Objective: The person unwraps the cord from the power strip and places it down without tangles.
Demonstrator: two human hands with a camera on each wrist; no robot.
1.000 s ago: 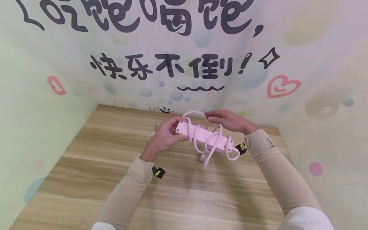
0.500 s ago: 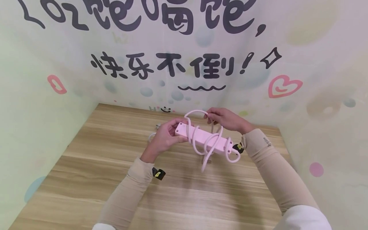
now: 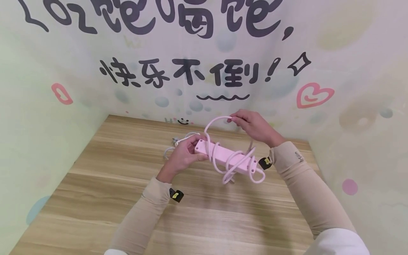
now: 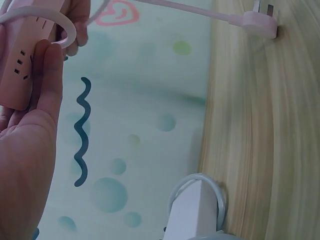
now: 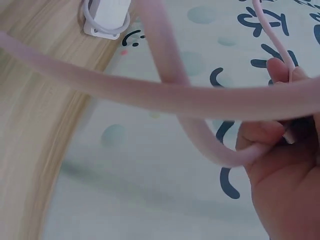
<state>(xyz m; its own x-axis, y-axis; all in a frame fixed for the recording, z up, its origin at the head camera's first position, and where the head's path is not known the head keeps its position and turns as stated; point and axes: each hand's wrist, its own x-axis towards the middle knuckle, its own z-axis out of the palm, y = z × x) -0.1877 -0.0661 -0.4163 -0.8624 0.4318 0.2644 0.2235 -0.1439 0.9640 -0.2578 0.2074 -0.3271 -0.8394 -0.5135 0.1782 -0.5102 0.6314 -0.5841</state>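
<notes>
Power strip's (image 3: 227, 155) gripped at its left end by the left hand (image 3: 183, 153), cord's (image 5: 200, 100) pinched by the right hand (image 3: 255, 125); best worked loop by loop, no yanking.

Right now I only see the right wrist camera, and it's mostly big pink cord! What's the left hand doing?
Observer: From the head view, the left hand is holding one end of a pink power strip.

Operator: Ooh! Is it plugged into anything?

Observer: No. The left wrist view shows its plug with the metal prongs sticking out bare.
</notes>
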